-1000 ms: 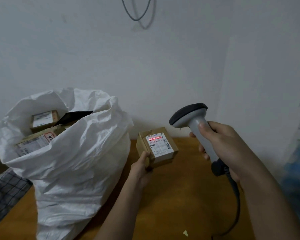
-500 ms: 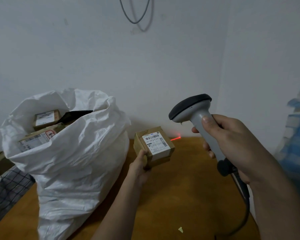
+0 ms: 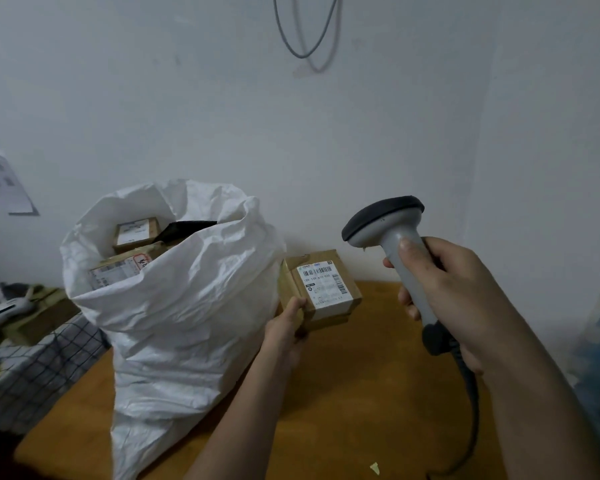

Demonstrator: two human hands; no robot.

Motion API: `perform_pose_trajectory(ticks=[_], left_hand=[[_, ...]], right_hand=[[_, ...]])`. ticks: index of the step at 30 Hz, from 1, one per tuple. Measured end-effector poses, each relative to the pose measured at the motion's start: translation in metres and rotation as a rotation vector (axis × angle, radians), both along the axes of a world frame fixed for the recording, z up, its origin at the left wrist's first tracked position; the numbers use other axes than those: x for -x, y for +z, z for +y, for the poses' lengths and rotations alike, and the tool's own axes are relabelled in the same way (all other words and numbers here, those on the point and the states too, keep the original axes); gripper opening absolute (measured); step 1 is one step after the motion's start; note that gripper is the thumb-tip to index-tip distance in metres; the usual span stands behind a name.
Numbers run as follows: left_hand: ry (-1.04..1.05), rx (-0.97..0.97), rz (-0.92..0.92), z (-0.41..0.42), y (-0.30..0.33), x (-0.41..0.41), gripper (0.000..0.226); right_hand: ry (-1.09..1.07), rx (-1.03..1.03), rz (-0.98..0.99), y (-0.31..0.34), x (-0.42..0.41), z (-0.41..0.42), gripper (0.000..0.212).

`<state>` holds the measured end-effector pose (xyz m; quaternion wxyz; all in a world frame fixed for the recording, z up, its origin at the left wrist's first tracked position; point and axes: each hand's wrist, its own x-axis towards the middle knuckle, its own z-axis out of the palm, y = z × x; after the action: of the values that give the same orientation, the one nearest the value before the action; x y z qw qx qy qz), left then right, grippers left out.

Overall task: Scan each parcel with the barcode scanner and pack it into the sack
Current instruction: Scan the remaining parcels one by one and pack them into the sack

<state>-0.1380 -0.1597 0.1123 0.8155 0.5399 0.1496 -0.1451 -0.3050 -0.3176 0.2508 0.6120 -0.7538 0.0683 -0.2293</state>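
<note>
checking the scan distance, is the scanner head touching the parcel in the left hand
Apart. The head view shows the barcode scanner held up in the right hand, with bare wall visible between its head and the parcel.

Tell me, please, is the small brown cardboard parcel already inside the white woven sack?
No, the left hand holds the small brown cardboard parcel outside the white woven sack.

A plain pale wall [image 3: 187,109] fills the far side, dimly lit, with a grey cable loop [image 3: 305,32] hanging high. A paper sheet [image 3: 6,183] is stuck at far left. Below is the orange-brown wooden table [image 3: 354,393].
</note>
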Motion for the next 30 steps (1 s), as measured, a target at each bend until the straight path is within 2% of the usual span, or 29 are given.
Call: perform_pose_trajectory(ticks=[3,8,11,14,18,21,23,27,30], left_hand=[[0.062,-0.073,-0.133,0.022,0.031,-0.001,0.052],[0.221,-0.274,-0.459,0.081,0.095,-0.010,0.046],[0.361,-0.424,-0.605,0.120,0.128,-0.026,0.060],[0.471,-0.680,-0.702,0.155,0.151,-0.051,0.074],[0.518,-1.043,-0.793,0.195,0.165,-0.092,0.092],[0.454,-1.231,-0.872,0.221,0.168,-0.127,0.101],[0.363,-1.318,-0.891,0.238,0.170,-0.151,0.096],[0.071,-1.407,-0.845,0.272,0.176,-0.190,0.067],[-0.161,-1.364,-0.996,0.286,0.184,-0.200,0.038]], right_hand=[[0.003,-0.106,-0.015,-0.008,-0.020,0.008,0.029],[0.095,-0.368,0.062,-0.024,-0.057,0.027,0.032],[0.147,-0.480,0.086,-0.035,-0.076,0.050,0.033],[0.139,-0.523,0.077,-0.039,-0.097,0.072,0.022],[0.037,-0.431,-0.015,-0.036,-0.132,0.102,0.015],[-0.069,-0.374,-0.065,-0.038,-0.165,0.131,0.016],[-0.137,-0.369,-0.099,-0.040,-0.190,0.152,0.016],[-0.267,-0.328,-0.145,-0.042,-0.239,0.189,0.020],[-0.367,-0.259,-0.101,-0.043,-0.267,0.206,0.034]])
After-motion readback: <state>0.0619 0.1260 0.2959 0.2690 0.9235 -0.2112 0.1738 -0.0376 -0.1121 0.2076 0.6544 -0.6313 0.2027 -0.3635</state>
